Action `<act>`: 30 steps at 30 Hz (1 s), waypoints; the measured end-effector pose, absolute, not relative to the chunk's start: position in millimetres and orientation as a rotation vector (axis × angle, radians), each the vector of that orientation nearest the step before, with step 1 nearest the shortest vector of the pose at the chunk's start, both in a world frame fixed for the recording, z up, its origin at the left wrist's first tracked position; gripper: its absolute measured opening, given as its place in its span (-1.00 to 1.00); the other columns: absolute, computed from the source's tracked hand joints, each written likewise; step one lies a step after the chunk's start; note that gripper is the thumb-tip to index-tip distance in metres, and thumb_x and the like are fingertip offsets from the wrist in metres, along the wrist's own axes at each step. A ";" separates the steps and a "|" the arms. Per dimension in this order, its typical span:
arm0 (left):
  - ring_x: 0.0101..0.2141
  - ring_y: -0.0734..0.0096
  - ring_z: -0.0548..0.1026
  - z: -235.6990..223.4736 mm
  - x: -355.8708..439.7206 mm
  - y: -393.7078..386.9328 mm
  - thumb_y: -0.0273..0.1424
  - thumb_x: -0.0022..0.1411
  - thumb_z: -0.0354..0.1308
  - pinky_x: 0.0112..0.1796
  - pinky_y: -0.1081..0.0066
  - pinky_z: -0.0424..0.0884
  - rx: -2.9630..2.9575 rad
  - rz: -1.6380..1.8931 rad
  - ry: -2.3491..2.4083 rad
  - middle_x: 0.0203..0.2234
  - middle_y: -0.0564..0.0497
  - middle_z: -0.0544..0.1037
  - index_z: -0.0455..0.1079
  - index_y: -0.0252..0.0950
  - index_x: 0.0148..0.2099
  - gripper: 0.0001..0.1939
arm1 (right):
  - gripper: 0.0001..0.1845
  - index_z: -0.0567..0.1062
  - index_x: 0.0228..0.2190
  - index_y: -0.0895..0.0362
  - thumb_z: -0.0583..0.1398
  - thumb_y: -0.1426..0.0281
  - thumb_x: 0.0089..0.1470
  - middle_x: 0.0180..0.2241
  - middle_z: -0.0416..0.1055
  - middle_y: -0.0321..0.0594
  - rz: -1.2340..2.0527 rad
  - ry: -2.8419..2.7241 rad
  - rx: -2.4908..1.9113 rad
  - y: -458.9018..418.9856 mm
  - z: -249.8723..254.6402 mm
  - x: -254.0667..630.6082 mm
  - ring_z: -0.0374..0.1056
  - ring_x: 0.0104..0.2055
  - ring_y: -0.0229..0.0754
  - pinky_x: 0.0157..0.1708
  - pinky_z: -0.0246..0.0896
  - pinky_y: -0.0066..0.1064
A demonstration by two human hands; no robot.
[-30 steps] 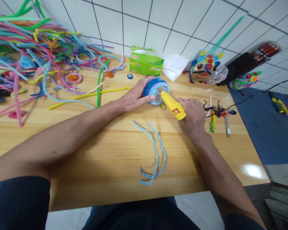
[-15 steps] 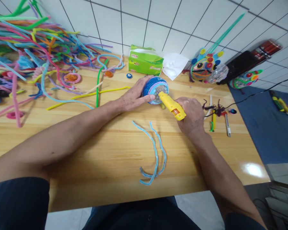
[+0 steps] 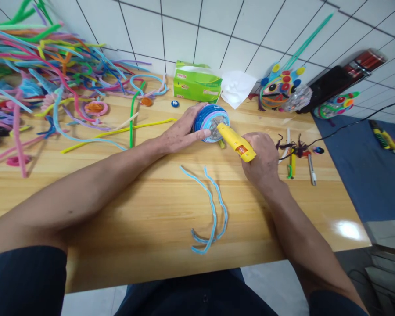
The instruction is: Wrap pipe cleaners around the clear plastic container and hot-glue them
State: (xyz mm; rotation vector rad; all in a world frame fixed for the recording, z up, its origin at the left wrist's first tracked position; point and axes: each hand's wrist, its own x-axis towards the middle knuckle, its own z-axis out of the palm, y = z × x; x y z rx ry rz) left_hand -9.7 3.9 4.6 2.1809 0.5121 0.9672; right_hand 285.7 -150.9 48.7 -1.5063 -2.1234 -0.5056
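Observation:
My left hand is wrapped around a round object wound in blue, lilac and light blue pipe cleaner, its thumb resting near the greyish end face. In my right hand is a yellow glue gun, its nozzle end at that face. Whether the tip touches it I cannot tell. Two light blue pipe cleaners lie curved and crossing on the wooden table, closer to my body. Just behind the round object sits a small blue button-like disc.
Many coloured pipe cleaners are heaped at the left. By the wall stand a green tissue pack, white tissue and a decorated figure. A black cord, a knife and dark flask are at right.
The view has shifted slightly. Both hands keep their holds, and the glue gun's nozzle stays at the round object's end face.

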 end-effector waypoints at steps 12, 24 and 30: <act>0.67 -0.38 0.31 4.1 -12.2 5.0 0.38 0.49 0.34 0.72 -0.34 0.21 2.179 0.962 0.536 0.70 -0.25 0.34 0.17 -0.02 0.75 0.07 | -0.79 0.54 0.03 0.00 0.11 0.38 0.53 -0.10 0.67 -0.03 -0.410 -2.094 -1.541 -150.3 47.0 284.8 0.51 -0.02 0.17 0.01 0.41 -0.03; 0.67 -0.36 0.31 3.5 -13.2 3.9 0.42 0.48 0.32 0.71 -0.33 0.22 2.172 0.949 0.550 0.70 -0.27 0.32 0.15 -0.05 0.75 0.10 | -0.81 0.53 0.01 0.01 0.12 0.40 0.52 -0.14 0.68 -0.05 -0.510 -2.078 -1.481 -149.6 44.6 283.1 0.54 -0.07 0.16 -0.05 0.42 -0.07; 0.67 -0.37 0.30 4.5 -13.6 2.7 0.41 0.48 0.32 0.71 -0.36 0.20 2.155 0.939 0.552 0.72 -0.24 0.30 0.14 -0.02 0.76 0.09 | -0.81 0.54 0.00 0.00 0.12 0.39 0.54 -0.14 0.67 -0.05 -0.474 -2.089 -1.477 -150.2 45.6 283.7 0.55 -0.06 0.16 -0.03 0.44 -0.07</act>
